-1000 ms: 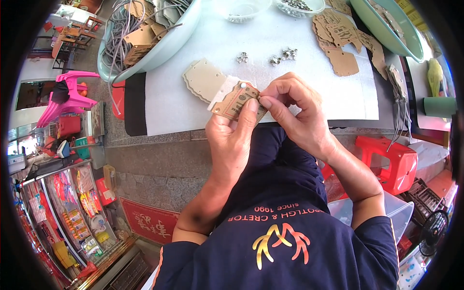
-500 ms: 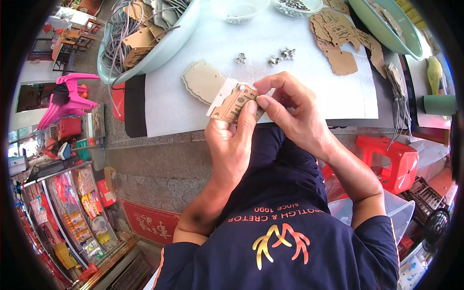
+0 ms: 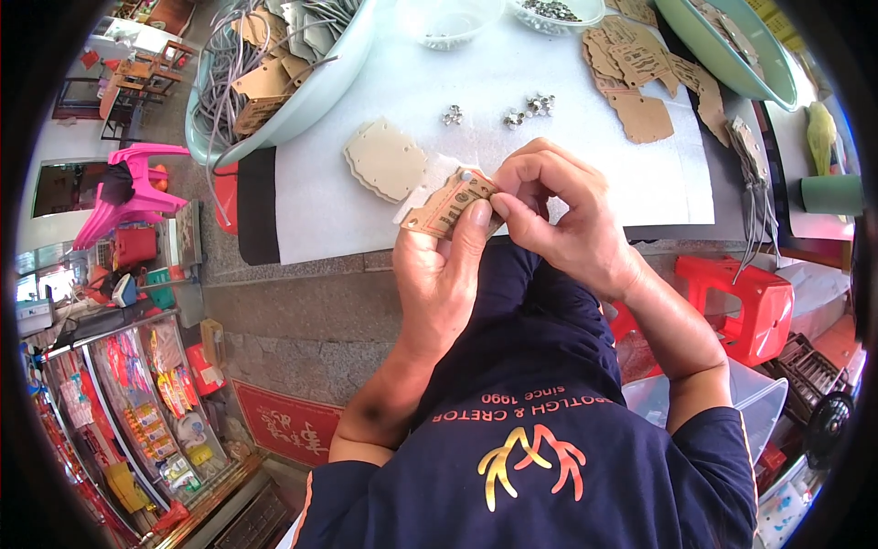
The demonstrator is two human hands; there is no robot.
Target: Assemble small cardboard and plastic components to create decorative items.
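My left hand (image 3: 444,274) grips a brown printed cardboard tag (image 3: 448,209) with its thumb on the front. The tag has scalloped edges, and a small round silvery piece shows at its upper edge. A whitish sheet or card (image 3: 422,194) juts out behind it. At the tag's right end my right hand (image 3: 562,206) is closed, thumb against forefinger; whether a small part sits between them is hidden. Just beyond my left hand lie pale grey scalloped cards (image 3: 386,160). Farther off are small silvery metal fittings (image 3: 453,114) and another cluster of metal fittings (image 3: 530,110).
A pale blue basin (image 3: 343,78) with tags and grey cords stands far left. Two clear bowls are at the back, one bowl (image 3: 558,27) holding metal fittings. Brown tags (image 3: 631,69) lie right, beside a green basin (image 3: 777,78). Corded tags (image 3: 750,160) hang at the table's right edge.
The tag has tilted slightly and shifted a little right in my hands. The silvery piece at its upper edge now shows more plainly. My right fingers keep to its right end.
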